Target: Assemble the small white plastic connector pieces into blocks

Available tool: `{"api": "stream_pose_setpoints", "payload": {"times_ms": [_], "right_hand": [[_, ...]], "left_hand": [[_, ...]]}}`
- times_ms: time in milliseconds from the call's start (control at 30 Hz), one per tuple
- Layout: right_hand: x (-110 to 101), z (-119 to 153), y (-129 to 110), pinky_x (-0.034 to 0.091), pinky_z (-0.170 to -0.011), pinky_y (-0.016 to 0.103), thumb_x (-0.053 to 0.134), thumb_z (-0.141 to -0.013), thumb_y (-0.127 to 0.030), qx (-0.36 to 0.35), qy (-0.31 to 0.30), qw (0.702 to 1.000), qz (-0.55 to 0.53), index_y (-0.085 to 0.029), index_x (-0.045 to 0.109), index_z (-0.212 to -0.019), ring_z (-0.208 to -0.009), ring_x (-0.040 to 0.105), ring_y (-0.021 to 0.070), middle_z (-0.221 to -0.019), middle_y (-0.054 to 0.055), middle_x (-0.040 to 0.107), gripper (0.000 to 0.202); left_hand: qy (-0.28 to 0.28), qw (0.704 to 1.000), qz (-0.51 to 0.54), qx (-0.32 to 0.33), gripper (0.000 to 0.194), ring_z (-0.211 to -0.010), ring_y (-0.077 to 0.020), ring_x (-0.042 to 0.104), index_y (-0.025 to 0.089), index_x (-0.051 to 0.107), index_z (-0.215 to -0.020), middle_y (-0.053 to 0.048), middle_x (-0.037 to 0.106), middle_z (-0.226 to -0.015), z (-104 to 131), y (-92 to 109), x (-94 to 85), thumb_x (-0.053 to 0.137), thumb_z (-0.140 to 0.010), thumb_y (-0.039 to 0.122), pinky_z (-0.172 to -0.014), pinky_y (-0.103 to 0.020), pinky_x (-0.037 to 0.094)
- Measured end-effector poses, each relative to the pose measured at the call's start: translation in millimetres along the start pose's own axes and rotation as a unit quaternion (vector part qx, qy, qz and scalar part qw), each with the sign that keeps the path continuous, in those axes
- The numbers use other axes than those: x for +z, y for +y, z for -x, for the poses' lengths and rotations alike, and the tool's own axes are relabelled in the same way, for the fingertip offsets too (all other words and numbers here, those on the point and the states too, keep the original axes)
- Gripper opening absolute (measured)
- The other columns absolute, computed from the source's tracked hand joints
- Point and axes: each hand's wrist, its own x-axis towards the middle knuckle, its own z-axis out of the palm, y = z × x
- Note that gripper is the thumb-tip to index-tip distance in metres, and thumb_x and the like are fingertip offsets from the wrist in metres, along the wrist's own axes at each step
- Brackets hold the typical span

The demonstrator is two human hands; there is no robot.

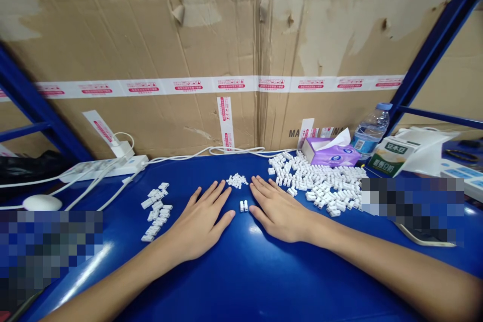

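My left hand (203,221) lies flat on the blue table (241,276), palm down with its fingers spread. Facing it, my right hand (281,211) rests palm down too, fingers stretched out. In the gap between the thumbs sits one white two-part wire connector (244,206), touched by neither hand. Just beyond the fingertips is a small heap of tiny white pieces (237,180). A big spread of white connectors (320,183) lies to the right of my right hand. Left of my left hand is a smaller group of white connectors (156,211).
A purple tissue pack (334,155), a water bottle (372,131) and a green-and-white carton (392,155) stand at the back right. White cables and a power strip (109,168) lie at the back left. Cardboard (151,35) walls the back between blue metal posts. Pixelated patches hide both sides.
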Motion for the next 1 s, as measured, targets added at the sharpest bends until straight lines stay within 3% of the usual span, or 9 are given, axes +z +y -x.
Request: {"api": "stream_pose_setpoints", "payload": {"times_ms": [467, 1000], "right_hand": [[-0.4, -0.6, 0.6, 0.017, -0.127, 0.052, 0.028, -0.106, -0.039, -0.001, -0.006, 1.000, 0.008, 0.001, 0.030, -0.157, -0.155, 0.015, 0.0330, -0.165, 0.022, 0.020, 0.065], [1.8, 0.2, 1.5, 0.020, -0.126, 0.055, 0.032, -0.106, -0.039, -0.008, 0.016, 1.000, -0.001, 0.001, 0.033, -0.156, -0.155, 0.018, 0.0338, -0.164, 0.023, 0.022, 0.064]], "left_hand": [[-0.001, 1.000, -0.008, 0.002, 0.067, -0.156, -0.0307, 0.020, 0.019, 0.035, -0.159, -0.010, 0.026, -0.166, 0.3, 0.0, -0.1, 0.028, -0.105, 0.057, -0.124, -0.061, 0.019], [0.048, 0.999, 0.013, 0.019, 0.063, -0.153, -0.0329, 0.029, 0.023, 0.041, -0.157, -0.010, 0.036, -0.163, 1.9, -4.8, 5.8, 0.034, -0.105, 0.058, -0.123, -0.060, 0.022]]}}
